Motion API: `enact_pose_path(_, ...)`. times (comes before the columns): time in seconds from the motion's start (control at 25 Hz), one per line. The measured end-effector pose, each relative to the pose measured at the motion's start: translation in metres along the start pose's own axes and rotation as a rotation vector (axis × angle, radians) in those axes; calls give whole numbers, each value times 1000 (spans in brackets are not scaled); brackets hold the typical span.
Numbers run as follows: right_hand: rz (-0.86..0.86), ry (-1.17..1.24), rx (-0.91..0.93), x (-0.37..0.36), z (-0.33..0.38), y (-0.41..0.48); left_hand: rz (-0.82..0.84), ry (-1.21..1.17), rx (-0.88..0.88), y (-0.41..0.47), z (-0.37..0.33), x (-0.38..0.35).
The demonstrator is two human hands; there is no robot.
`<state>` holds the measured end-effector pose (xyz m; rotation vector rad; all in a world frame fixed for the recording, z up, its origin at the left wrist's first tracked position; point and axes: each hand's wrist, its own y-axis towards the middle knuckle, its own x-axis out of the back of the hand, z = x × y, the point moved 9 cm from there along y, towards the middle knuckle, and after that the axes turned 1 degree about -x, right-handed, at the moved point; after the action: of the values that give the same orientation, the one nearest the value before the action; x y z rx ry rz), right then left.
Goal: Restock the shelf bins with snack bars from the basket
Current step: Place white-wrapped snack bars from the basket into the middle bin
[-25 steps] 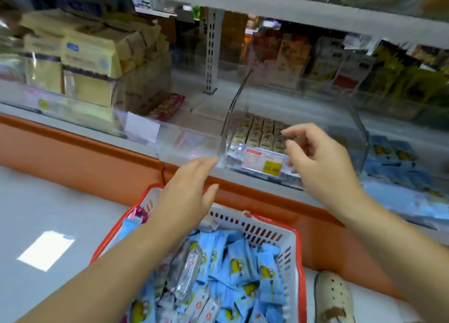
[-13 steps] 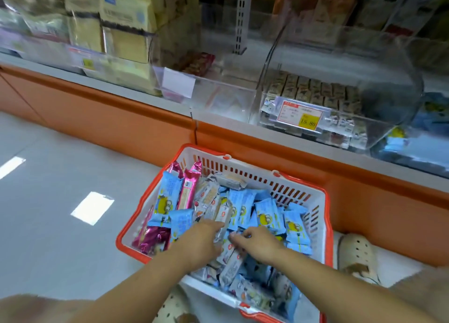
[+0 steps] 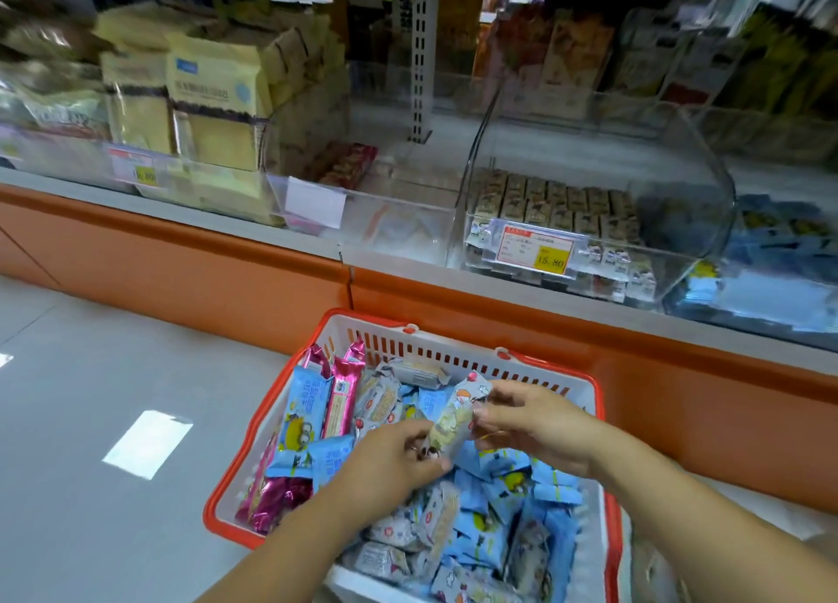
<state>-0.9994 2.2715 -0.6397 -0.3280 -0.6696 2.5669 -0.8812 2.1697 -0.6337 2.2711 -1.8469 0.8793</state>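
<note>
A red and white basket [image 3: 458, 352] on the floor holds several blue, pink and grey-wrapped snack bars. Above its middle, my left hand [image 3: 393, 462] and my right hand [image 3: 533, 423] both hold one grey-wrapped snack bar [image 3: 455, 414], the left at its lower end, the right at its upper end. On the shelf above, a clear curved bin [image 3: 675, 258] with a red and yellow price tag [image 3: 535, 249] holds rows of small bars. A lower clear bin [image 3: 408, 221] to its left looks almost empty.
An orange plinth [image 3: 226, 280] runs under the shelf. Yellow-beige packets [image 3: 213, 103] stand in the left bins. Blue bars [image 3: 780, 249] fill a bin at far right. Grey floor [image 3: 90, 421] lies left of the basket.
Both hands dropped from the shelf bin into the basket, then lifted a grey-wrapped bar out of the pile. The view tilted down toward the basket.
</note>
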Motion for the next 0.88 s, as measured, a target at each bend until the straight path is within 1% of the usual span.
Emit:
enact_pose_path(0.04,22,62,0,0,4,-5,-31,26,-28,-1,-10,2)
enact_pose_path(0.12,1,51,35,2,18,-14,-124,105,-82,-3,-27,8)
enact_pose_path(0.16,-33,-20,62,5,26,-19,-156,146,-102,-3,-35,10)
enact_pose_path(0.24,-102,-221,121,11,53,-33,-160,222,-149,-2,-52,13)
enact_pose_path(0.32,-157,-391,207,23,101,-54,-165,286,-249,3,-81,25)
enact_pose_path(0.36,-187,-448,261,32,132,-68,-199,308,-311,7,-98,37)
enact_pose_path(0.4,-229,-523,311,44,166,-82,-264,331,-375,11,-118,52)
enact_pose_path(0.44,-288,-624,350,58,200,-97,-363,357,-432,16,-136,72)
enact_pose_path(0.52,-458,-892,408,90,268,-125,-569,440,-526,28,-171,108)
enact_pose_path(0.56,-550,-1039,407,105,297,-134,-628,479,-541,36,-182,120)
enact_pose_path(0.64,-682,-1325,324,131,333,-134,-654,528,-520,57,-192,130)
enact_pose_path(0.68,-709,-1454,246,143,341,-125,-648,548,-505,69,-193,130)
enact_pose_path(0.76,-656,-1604,40,164,335,-96,-626,591,-484,87,-188,127)
enact_pose_path(0.88,-471,-1676,-250,188,303,-53,-604,650,-480,101,-179,121)
